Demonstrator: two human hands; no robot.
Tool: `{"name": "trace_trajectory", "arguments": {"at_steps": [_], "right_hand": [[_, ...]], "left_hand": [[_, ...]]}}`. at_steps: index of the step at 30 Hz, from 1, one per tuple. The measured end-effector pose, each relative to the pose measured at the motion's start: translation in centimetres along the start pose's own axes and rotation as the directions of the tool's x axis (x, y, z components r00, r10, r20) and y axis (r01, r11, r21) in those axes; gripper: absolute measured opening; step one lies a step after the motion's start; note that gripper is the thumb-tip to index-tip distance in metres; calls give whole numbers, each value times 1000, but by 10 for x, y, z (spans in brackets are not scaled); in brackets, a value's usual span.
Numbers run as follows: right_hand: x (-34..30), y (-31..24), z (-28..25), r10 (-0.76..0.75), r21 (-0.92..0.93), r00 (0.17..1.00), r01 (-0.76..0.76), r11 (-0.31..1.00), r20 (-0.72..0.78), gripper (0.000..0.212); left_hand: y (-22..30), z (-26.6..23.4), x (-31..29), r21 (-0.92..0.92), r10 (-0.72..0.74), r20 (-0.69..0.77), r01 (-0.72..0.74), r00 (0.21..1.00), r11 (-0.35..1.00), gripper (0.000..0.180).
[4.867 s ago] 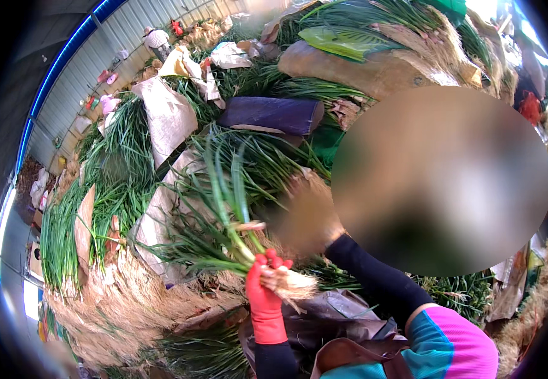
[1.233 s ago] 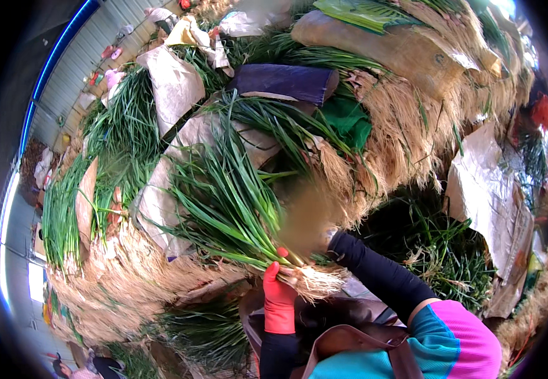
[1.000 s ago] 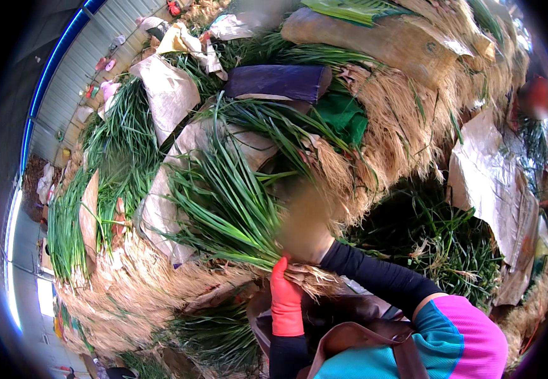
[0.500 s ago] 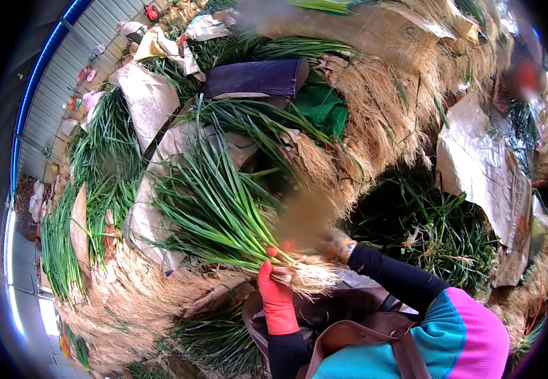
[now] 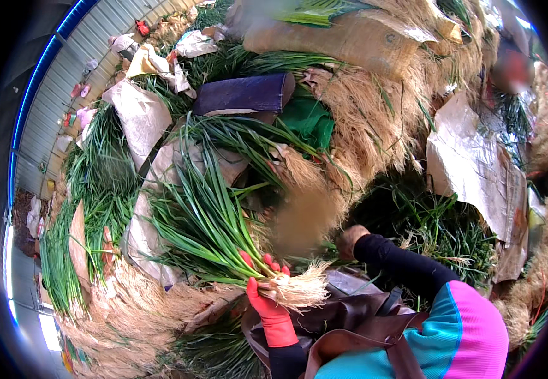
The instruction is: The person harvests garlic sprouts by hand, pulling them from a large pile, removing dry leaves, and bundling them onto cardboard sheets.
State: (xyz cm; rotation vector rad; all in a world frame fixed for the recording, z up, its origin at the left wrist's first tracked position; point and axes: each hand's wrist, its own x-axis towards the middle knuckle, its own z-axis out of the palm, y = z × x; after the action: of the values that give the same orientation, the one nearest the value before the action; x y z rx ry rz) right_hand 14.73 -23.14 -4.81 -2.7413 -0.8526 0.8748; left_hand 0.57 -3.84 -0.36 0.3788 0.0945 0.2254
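Green leaves and pale straw-coloured roots cover nearly everything below you: there is no desk here, only a ground heaped with bundled spring onions, torn brown paper and dry root trimmings. Along the left edge runs a corrugated metal wall [image 5: 47,126] with a blue rail at its top, and a strip of bare floor shows at the lower left.

Your left hand [image 5: 266,297], in a red rubber glove, is closed tight around a bunch of spring onions [image 5: 217,234] just above its white roots, the leaves fanning up and to the left. Your right hand [image 5: 351,240], at the end of a black sleeve, lies just right of the bunch and apart from it; it is partly blurred, so you cannot tell whether its fingers are spread or curled.

A dark brown apron [image 5: 350,316] lies across your lap beneath the roots. Beyond the bunch sit a folded purple cloth [image 5: 242,93] and a green cloth [image 5: 309,120] just right of it. A large cardboard sheet [image 5: 343,41] lies at the top, crumpled brown paper [image 5: 476,170] to the right, and more onion bundles [image 5: 97,189] stretch along the left.
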Motion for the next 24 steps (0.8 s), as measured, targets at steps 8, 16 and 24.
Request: {"name": "trace_trajectory", "arguments": {"at_steps": [8,16,24], "right_hand": [[16,-39,-15,-160,126,616,395,910,-772,25],[32,-46,-33,74,276,726,164,947,-684,37],[42,-66,-57,59,418,857,188,889,-511,27]], "left_hand": [[1,-9,17,228,-208,-117,230,971,946,59],[-3,-21,31,259,-284,-121,306,951,916,41],[9,-34,34,367,-172,-268,265,948,892,55]]}}
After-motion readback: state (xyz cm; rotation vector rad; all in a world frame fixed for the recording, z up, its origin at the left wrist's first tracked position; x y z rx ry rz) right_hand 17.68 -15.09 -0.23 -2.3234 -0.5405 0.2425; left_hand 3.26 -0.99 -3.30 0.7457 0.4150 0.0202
